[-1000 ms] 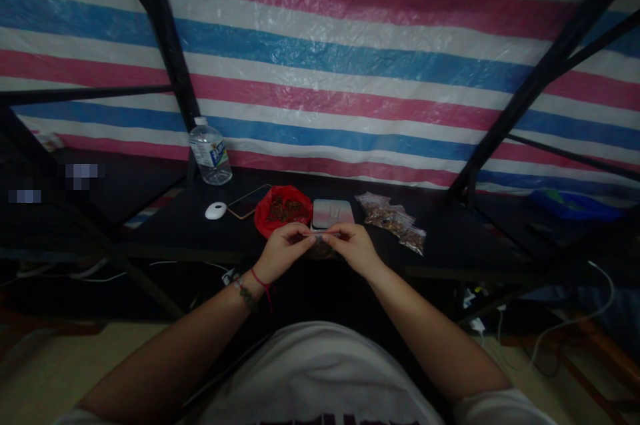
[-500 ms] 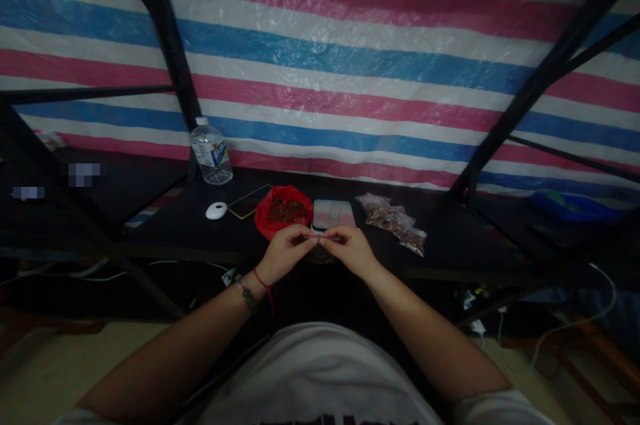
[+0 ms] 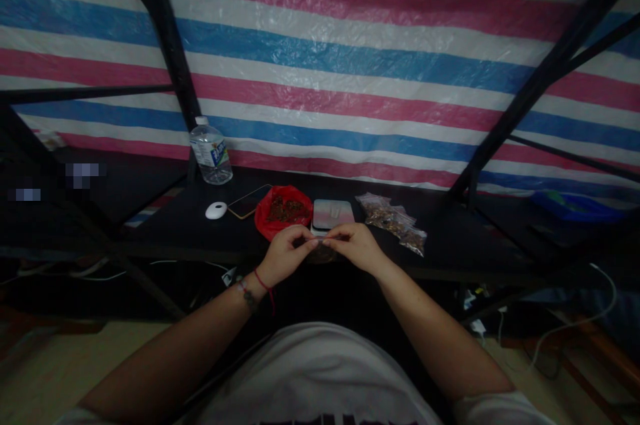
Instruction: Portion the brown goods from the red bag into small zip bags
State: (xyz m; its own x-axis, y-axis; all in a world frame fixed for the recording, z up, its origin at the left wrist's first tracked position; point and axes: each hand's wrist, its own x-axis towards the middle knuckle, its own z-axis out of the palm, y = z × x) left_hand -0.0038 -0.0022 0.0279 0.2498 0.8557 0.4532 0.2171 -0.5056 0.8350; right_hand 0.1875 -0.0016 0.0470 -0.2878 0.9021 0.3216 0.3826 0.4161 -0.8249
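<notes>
Between my two hands hangs a small clear zip bag with brownish contents, at the front edge of the black table. My left hand pinches its top edge from the left. On the other side, my right hand pinches the same edge with thumb and finger. Just beyond my fingers sits a small digital scale with a pale platform. A red plastic bag, open at the top, holds loose brown dried pieces left of the scale. Several filled zip bags lie overlapping to the right.
A large clear bottle stands at the back left. A phone and a white oval object lie in front of it. Black metal posts flank the table, with a striped sheet behind. A blue item lies far right.
My right hand has shifted slightly to the right along the bag's top edge, so the fingertips are a little farther apart. My left hand stays nearly in place.
</notes>
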